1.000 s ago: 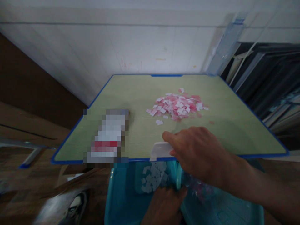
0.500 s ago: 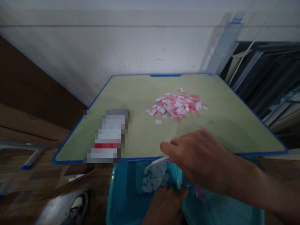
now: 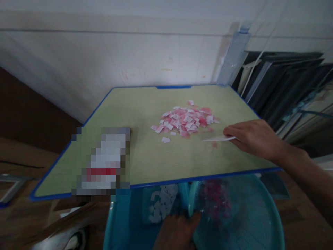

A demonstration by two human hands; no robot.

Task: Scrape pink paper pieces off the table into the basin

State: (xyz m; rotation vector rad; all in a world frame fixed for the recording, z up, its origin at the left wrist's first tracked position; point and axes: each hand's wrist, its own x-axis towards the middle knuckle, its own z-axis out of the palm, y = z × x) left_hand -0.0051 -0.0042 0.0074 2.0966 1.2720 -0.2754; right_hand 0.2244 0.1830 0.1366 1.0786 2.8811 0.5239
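Observation:
My right hand (image 3: 256, 139) is closed on a thin white flat piece (image 3: 218, 138), seen nearly edge-on just over the tabletop. To its left lies a pile of pink and white paper squares (image 3: 186, 119). Below the table's front edge, my left hand (image 3: 177, 231) is at the rim of a round teal basket (image 3: 278, 222), its thumb over the rim and its other fingers largely hidden. Reddish-pink bits (image 3: 215, 198) in a clear wrap or bag lie in that basket. White pieces (image 3: 163, 203) lie in the blue bin (image 3: 111, 222) beside it.
A pixelated rectangular object (image 3: 106, 156) lies at the left of the folding table (image 3: 140, 159), which has a blue edge. A clear bottle (image 3: 232, 57) stands at the back right by the wall. Dark flat panels (image 3: 281, 76) lean beyond the table's right side.
My right hand has risen from over the bins to the right side of the tabletop, still with the white flat piece. My left hand stays at the basket. The view has shifted slightly right.

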